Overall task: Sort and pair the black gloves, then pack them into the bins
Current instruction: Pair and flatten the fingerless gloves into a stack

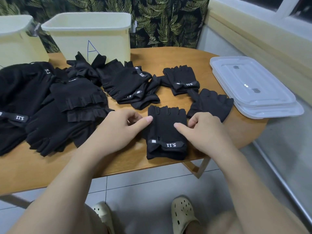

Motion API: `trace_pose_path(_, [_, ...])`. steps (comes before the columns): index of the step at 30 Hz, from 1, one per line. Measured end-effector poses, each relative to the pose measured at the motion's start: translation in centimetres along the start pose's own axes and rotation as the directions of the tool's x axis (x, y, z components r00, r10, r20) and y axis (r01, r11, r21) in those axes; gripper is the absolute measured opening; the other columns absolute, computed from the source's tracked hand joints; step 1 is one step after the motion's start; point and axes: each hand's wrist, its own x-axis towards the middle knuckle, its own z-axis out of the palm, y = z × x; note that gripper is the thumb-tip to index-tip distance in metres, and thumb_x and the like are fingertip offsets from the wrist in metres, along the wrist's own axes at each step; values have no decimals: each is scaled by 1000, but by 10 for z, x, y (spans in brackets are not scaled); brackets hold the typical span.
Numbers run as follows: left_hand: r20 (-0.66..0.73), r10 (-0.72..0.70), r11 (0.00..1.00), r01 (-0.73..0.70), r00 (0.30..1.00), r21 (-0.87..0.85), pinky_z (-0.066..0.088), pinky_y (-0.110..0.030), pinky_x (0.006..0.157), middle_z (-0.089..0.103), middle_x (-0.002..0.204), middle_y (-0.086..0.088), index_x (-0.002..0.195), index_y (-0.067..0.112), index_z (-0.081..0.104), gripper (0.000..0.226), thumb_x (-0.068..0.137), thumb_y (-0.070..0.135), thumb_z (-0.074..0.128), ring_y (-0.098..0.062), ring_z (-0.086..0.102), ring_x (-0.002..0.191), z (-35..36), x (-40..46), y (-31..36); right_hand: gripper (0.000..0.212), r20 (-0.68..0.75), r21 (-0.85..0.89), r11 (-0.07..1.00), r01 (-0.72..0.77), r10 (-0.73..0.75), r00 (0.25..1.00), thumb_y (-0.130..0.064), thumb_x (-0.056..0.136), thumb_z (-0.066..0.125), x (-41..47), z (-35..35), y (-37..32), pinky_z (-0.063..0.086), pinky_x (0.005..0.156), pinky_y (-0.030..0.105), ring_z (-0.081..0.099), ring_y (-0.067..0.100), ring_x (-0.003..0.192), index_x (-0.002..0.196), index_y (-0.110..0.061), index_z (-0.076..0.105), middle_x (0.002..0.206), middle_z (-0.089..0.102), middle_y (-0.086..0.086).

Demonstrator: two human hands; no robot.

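- Paired glove stack [166, 132]: lies flat near the front edge of the tabletop [50, 168], directly between the two hands. Cut-off finger ends point away from the person; the cuff strap marked "5.11" faces the person.
- Left hand [116, 130]: at the stack's left edge. The thumb tip touches the upper left edge of the top glove; the fingers [133, 116] are curled inward beside that edge. The pinch appears to be on the edge fabric, but the curled fingers hide the contact.
- Right hand [206, 132]: at the stack's right side. The thumb lies on top of the glove, pointing left toward the centre; the fingers are curled at the right edge, gripping it.
- Both forearms reach forward from the lower frame and converge on the stack, wrists above the tabletop edge.
- Single glove [211, 104]: just beyond the right hand, near the stack's upper right corner, apart from it.
- Second paired stack [183, 80]: farther back, strap showing.
- Middle heap [128, 83]: several gloves overlapping, behind the left hand.
- Large pile [42, 105]: covers the left part of the tabletop.
- Bin marked "A" [94, 38]: upright at the back, touching the heaps in front. A second bin [15, 39] stands to its left.
- Two clear lids [253, 86]: stacked at the right end of the tabletop.
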Motion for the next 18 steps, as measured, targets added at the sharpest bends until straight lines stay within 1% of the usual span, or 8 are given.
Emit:
trace_pose_path(3, [-18,-27,998,28,999,57,42,-20,67,67,80,16,81,31,67,33,80,63,71,5,59,77,8,3,11,45,-18,-33,999,14,-15,1000,-56,82,75,-2,3,-4,57,76,42,64,24,80,82,-11,67,79,67,0])
trace_pose_path(7, [38,-91,992,87,995,87,47,-27,77,66,89,13,80,29,61,30,76,44,86,-5,61,87,16,10,17,34,5,1,1000,16,-16,1000,-52,83,77,1,7,-3,56,75,38,64,21,82,77,-23,60,79,64,-6])
trace_pose_path(9, [46,-99,993,96,994,62,48,-27,76,66,88,9,80,26,61,30,76,38,88,-8,62,86,18,11,18,30,5,54,998,44,-44,999,-45,84,77,2,9,-1,57,78,40,64,19,82,77,-25,57,79,64,-7])
trace_pose_path(11, [37,-90,996,90,995,21,46,-25,73,66,86,8,79,24,60,29,77,34,88,-9,62,85,18,11,17,28,-5,134,987,88,-88,996,-38,87,76,2,8,0,54,74,31,61,13,78,76,-25,54,78,61,-9])
trace_pose_path(13, [7,-87,995,87,996,-53,43,-22,71,65,83,7,77,23,59,29,79,30,86,-10,61,84,16,8,17,30,-14,280,951,129,-131,991,-30,92,73,3,5,0,42,57,14,51,4,61,75,-21,49,66,54,-11])
trace_pose_path(14, [-2,-91,990,90,996,-108,43,-20,71,66,82,7,76,22,58,28,81,28,85,-10,62,83,14,6,18,34,-18,359,922,147,-151,988,-27,94,71,3,2,-1,37,51,13,44,4,54,74,-20,44,58,47,-13])
trace_pose_path(16, [20,-98,944,99,995,-314,50,-23,78,71,83,4,80,17,58,24,86,21,81,-12,65,82,11,3,23,39,-34,496,851,171,-178,984,-24,97,67,3,0,-2,31,49,14,32,5,49,74,-21,36,52,34,-13])
trace_pose_path(18, [54,-84,827,100,995,-553,53,-33,86,74,88,-10,85,11,56,20,90,10,75,-15,69,85,7,1,31,38,-45,589,788,177,-187,981,-25,99,65,4,0,-3,33,55,21,30,6,55,77,-18,36,57,32,-11])
